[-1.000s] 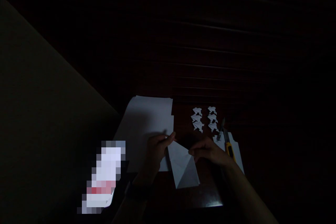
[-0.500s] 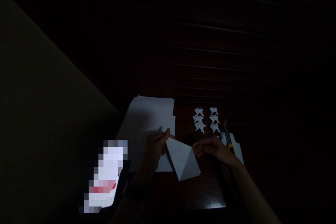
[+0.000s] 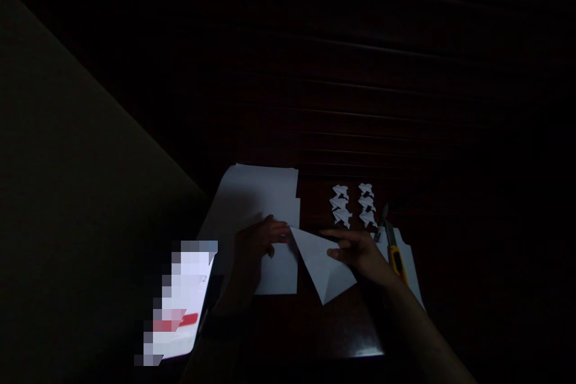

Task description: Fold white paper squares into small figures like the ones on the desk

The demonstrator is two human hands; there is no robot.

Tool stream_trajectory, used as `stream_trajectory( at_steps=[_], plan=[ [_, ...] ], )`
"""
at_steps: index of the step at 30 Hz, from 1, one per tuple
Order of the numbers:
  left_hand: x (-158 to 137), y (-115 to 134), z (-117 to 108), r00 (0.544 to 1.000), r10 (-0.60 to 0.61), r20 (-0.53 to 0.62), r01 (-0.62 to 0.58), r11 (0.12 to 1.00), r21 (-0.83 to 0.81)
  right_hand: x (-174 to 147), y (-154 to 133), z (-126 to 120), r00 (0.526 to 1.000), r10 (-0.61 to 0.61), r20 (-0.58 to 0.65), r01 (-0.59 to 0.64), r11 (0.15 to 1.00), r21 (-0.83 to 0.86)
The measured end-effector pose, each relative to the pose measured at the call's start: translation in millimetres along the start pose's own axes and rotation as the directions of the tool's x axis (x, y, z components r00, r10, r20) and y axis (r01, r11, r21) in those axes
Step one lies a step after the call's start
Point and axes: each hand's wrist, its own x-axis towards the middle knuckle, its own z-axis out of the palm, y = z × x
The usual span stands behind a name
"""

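at the centre of our clock is one folded white sheet (image 3: 316, 264) over the dark table (image 3: 330, 333), one corner pointing to six; whether it lies flat there we cannot tell. the right hand (image 3: 363, 255) comes in from three, its thumb laid on the sheet and its index finger stretched past the top edge, most likely to steady it; whether other fingers pinch from below we cannot tell. the left hand (image 3: 254, 241), between nine and ten, has its thumb hanging apart from loosely bent fingers, gripping nothing that we can see; its fingertips are at the sheet's ten o'clock corner, perhaps to guide it.

beneath that hand, toward ten, lies a paper pile (image 3: 270, 192), at least two sheets by its stepped edge, probably put there for easy reach. toward one we count six small folded figures, three in a left column (image 3: 341, 203) and three in a right column (image 3: 366, 202), seemingly lined up clear of the hands. at three, one yellow cutter (image 3: 396, 258) lies on white paper pieces (image 3: 413, 267) we cannot count; one dark pointed tool (image 3: 385, 212) shows toward two. past eight is one lit screen (image 3: 186, 309), partly pixelated.
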Motion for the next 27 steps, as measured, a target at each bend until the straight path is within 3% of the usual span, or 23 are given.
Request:
stream_trajectory(
  at_steps=[5,7,9,11,14,22,27],
  plan=[
    [-5.2,-5.8,14.7,0.964,-0.212,0.162,0.205,0.977,0.060,7.3,1.0,5.6,0.969,-0.021,-0.246,0.071,0.978,0.194],
    [-15.2,-9.2,28.1,0.964,-0.087,0.250,0.059,0.991,0.118,9.9,2.8,8.9,0.953,-0.024,-0.301,0.086,0.977,0.197],
    [-23.7,-11.7,39.3,0.934,-0.014,0.356,-0.043,0.987,0.152,11.5,4.1,10.2,0.934,-0.040,-0.356,0.088,0.989,0.119],
    [-26.9,-14.0,45.4,0.952,0.008,0.305,-0.063,0.983,0.172,12.2,4.6,9.0,0.913,-0.073,-0.400,0.086,0.996,0.014],
    [-22.9,-17.2,45.1,0.967,0.033,0.251,-0.087,0.975,0.206,12.8,4.7,4.9,0.915,-0.061,-0.398,0.066,0.998,-0.002],
    [-13.4,-18.1,36.6,0.957,0.029,0.288,-0.100,0.966,0.237,13.4,6.5,2.5,0.945,0.020,-0.327,0.059,0.972,0.228],
    [-10.2,-17.5,36.3,0.958,0.034,0.286,-0.111,0.960,0.256,11.5,3.3,1.5,0.972,0.015,-0.232,0.014,0.992,0.122]
  ],
)
